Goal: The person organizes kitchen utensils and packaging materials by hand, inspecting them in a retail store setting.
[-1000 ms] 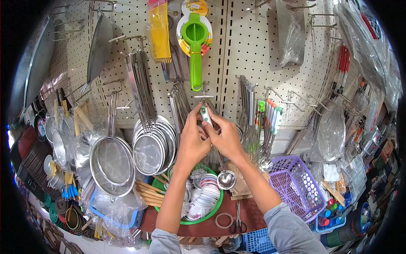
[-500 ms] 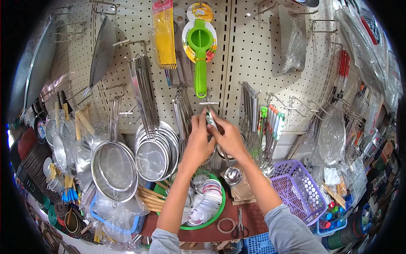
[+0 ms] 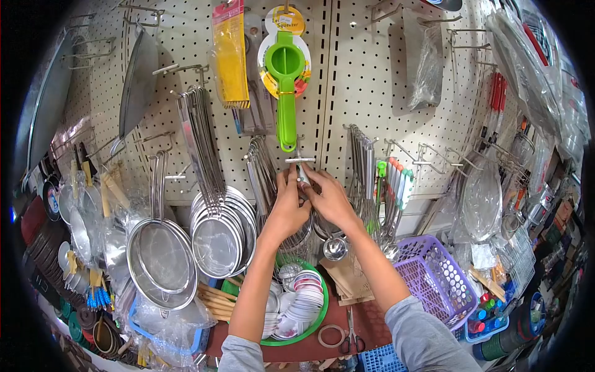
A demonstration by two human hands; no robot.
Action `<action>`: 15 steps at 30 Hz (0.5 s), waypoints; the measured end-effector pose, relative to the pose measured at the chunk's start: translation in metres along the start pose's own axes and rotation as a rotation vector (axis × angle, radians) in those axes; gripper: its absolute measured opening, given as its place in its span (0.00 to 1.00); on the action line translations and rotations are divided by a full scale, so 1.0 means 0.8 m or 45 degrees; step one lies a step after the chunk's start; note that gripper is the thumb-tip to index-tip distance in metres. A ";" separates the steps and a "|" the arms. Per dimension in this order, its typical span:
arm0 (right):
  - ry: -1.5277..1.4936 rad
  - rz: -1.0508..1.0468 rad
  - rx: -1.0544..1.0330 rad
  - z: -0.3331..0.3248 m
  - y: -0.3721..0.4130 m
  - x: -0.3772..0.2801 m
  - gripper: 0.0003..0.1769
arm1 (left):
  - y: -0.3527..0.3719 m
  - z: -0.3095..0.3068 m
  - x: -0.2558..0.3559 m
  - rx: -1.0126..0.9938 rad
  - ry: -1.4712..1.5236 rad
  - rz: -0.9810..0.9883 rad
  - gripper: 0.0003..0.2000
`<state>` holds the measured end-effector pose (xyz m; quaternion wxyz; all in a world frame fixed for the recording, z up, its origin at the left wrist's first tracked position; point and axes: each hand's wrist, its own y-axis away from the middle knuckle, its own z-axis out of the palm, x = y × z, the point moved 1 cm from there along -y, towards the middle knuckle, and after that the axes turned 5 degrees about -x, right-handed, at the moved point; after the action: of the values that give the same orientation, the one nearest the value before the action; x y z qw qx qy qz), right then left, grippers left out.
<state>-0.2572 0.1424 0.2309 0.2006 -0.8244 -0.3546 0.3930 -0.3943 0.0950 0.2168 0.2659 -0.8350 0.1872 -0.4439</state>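
Observation:
Both hands are raised close together at a metal hook (image 3: 300, 160) on the pegboard, just below a green squeezer (image 3: 286, 93). My left hand (image 3: 289, 208) has its fingers closed around the upper end of a utensil. My right hand (image 3: 330, 201) pinches the same utensil from the other side, its pale patterned handle (image 3: 303, 176) showing between the fingertips. A round metal ladle bowl (image 3: 335, 248) hangs below my right hand. My fingers hide most of the handle and where it meets the hook.
Strainers (image 3: 217, 243) hang at the left, whisks (image 3: 361, 161) and coloured-handled utensils (image 3: 396, 183) at the right. Below are a green basin (image 3: 322, 310) of small bowls, scissors (image 3: 351, 335), a tape roll (image 3: 331, 335) and a purple basket (image 3: 427, 279).
The view has shifted slightly, so the hook and squeezer appear lower and further left. Both hands remain together at the hook, and the ladle bowl still hangs beneath them.

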 end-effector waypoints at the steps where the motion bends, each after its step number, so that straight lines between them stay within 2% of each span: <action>1: -0.005 0.011 -0.001 -0.001 0.000 -0.002 0.30 | -0.001 0.001 -0.004 -0.005 -0.027 0.000 0.45; 8: 0.048 -0.049 0.107 0.000 -0.003 -0.003 0.28 | -0.008 -0.001 -0.006 -0.032 -0.051 -0.045 0.45; 15: 0.002 0.001 0.132 -0.003 -0.002 -0.012 0.28 | -0.009 0.001 -0.009 -0.025 -0.031 -0.042 0.45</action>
<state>-0.2599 0.1364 0.2383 0.2432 -0.8133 -0.3331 0.4104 -0.3970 0.1048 0.2157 0.2526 -0.8460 0.1743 -0.4361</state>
